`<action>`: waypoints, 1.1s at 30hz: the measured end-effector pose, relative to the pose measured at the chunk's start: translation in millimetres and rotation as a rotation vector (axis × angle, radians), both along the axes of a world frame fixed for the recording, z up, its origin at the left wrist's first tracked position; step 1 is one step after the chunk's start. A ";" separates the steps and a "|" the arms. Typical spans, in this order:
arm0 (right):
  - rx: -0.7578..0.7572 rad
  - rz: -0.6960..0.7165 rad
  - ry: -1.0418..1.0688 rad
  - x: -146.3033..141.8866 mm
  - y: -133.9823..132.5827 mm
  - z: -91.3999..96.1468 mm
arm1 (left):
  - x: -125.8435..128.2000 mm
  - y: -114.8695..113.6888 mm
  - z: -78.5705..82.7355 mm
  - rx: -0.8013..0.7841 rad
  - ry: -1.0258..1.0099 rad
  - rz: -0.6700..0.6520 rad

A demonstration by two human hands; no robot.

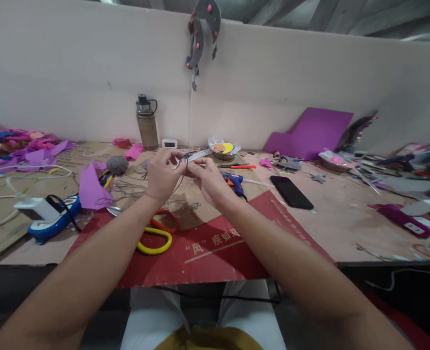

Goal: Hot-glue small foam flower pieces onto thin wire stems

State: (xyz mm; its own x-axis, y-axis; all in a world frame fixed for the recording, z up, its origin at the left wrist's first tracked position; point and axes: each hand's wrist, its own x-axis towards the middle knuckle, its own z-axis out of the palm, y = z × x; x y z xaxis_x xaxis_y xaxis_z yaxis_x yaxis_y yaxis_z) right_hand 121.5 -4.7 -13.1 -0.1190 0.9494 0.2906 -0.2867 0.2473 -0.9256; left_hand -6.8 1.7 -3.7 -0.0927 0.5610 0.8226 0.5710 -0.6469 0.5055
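Observation:
Both of my arms reach out over the table's middle. My left hand and my right hand meet fingertip to fingertip, each pinched on a small grey piece with thin grey yarn hanging from it. What the piece is I cannot make out. Loose grey yarn trails left across the table to a grey yarn ball. Under my left wrist lie scissors with yellow and red handles.
A red printed sheet covers the near table. A blue glue gun, black phone, orange-handled knife, bottle, bowl, purple felt pieces and a blue-white power strip lie around.

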 end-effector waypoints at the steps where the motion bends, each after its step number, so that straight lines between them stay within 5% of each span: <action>1: -0.027 0.026 0.060 -6.2 0.6 -0.7 | -0.1 1.3 -0.9 -0.020 -0.039 -0.025; 12: 0.288 -0.293 -0.292 6.9 1.4 1.4 | 13.2 8.4 -10.3 -0.344 -0.490 -0.431; 33: 0.237 -0.348 -0.339 6.7 0.4 3.3 | 16.3 2.5 -8.9 -0.411 -0.561 -0.536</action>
